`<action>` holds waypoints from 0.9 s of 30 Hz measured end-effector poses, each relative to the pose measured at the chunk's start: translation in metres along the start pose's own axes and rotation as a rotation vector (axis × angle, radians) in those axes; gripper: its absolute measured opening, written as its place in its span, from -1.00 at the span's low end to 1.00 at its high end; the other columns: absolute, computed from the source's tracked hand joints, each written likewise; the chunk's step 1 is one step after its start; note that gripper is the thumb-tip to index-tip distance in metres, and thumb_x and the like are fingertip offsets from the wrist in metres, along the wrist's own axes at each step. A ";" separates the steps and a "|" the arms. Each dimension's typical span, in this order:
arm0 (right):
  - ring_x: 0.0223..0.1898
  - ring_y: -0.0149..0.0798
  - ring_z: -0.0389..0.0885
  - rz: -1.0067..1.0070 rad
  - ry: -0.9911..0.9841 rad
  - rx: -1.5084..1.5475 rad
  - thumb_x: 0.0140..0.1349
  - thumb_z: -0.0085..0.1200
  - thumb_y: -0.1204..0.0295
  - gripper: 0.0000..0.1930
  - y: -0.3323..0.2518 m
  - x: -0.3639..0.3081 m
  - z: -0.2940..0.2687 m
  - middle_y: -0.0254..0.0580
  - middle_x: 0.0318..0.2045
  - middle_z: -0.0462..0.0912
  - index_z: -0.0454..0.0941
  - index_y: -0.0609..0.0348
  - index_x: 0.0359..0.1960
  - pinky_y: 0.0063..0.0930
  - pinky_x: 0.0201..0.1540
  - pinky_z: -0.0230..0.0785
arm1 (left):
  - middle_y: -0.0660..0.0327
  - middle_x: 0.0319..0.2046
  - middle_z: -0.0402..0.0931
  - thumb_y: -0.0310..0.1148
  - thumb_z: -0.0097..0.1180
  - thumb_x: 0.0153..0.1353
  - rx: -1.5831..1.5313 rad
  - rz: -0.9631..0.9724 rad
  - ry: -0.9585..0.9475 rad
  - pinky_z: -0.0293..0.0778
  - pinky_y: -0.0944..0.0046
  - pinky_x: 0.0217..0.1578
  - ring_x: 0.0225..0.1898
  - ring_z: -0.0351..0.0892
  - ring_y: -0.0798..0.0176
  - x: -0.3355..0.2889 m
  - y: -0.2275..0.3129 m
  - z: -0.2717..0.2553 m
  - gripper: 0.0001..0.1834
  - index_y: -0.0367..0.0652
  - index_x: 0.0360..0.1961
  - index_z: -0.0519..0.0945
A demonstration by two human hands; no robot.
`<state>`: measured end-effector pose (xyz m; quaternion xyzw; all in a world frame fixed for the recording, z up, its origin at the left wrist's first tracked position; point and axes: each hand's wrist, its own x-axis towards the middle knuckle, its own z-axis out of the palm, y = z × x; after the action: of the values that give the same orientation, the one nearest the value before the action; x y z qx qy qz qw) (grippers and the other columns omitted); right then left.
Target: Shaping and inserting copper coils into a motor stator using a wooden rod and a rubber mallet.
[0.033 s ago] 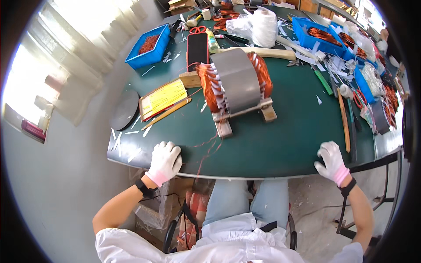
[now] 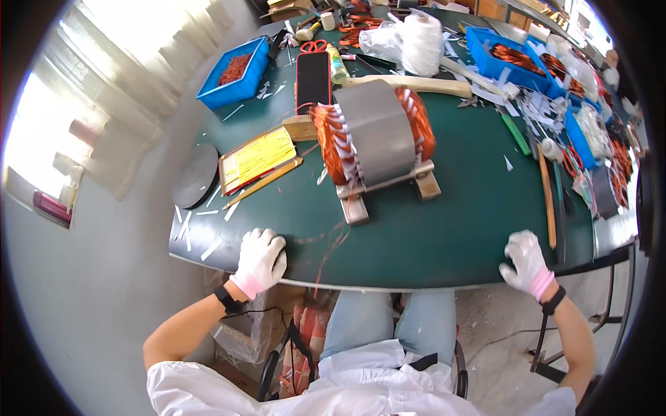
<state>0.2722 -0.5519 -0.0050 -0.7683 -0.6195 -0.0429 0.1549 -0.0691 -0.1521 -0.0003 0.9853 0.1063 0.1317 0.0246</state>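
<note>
My left hand, in a white glove with a pink cuff, rests on the front edge of the green table. Its fingers are loosely bent and hold nothing. At the right part of the same edge lies my right hand, gloved alike, thumb apart from the bent fingers, with nothing in it. Between and beyond them stands a motor stator, a grey metal cylinder with copper windings at both ends, on wooden blocks. Thin reddish wires trail from it toward the front edge. Neither hand touches it.
Left of the stator lie a tray of yellow strips, a wooden stick and a dark disc. Behind are a phone, a blue bin and a mallet handle. Tools, including a wooden rod, line the right side.
The view has shifted slightly, so the stator and table sit a little lower in the picture. Both hands stay at the table edge in nearly the same pose.
</note>
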 end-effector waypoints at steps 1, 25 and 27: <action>-0.34 0.02 0.34 -0.035 -0.055 0.020 -0.28 0.15 0.35 -0.73 0.003 0.002 0.000 -0.06 -0.41 0.36 0.31 0.13 -0.57 -0.11 -0.25 0.20 | 0.10 -0.39 0.36 -0.44 0.07 -0.13 -0.067 -0.003 0.053 0.21 0.07 -0.31 -0.35 0.32 0.01 -0.002 -0.005 0.007 -0.80 -0.16 -0.39 0.46; -0.37 -0.01 0.43 0.551 -0.165 0.257 0.01 0.06 0.36 -0.88 -0.027 0.061 -0.008 -0.16 -0.48 0.43 0.44 0.10 -0.51 -0.15 -0.29 0.28 | 0.02 -0.26 0.38 -0.47 -0.04 0.07 -0.498 -0.765 0.006 0.28 0.04 -0.09 -0.18 0.36 -0.05 0.064 0.039 -0.033 -0.77 -0.25 -0.21 0.45; -0.35 0.05 0.47 0.624 -0.009 0.518 0.13 -0.09 0.46 -0.92 -0.040 0.094 -0.010 -0.05 -0.44 0.48 0.44 0.18 -0.45 -0.15 -0.26 0.33 | -0.06 -0.11 0.35 -0.43 -0.07 0.09 -0.610 -0.677 0.024 0.23 0.05 0.04 -0.02 0.31 -0.07 0.088 0.054 -0.053 -0.66 -0.28 -0.07 0.41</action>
<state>0.2559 -0.4590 0.0361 -0.8552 -0.3475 0.1670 0.3465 0.0103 -0.1843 0.0774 0.8411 0.3791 0.1531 0.3540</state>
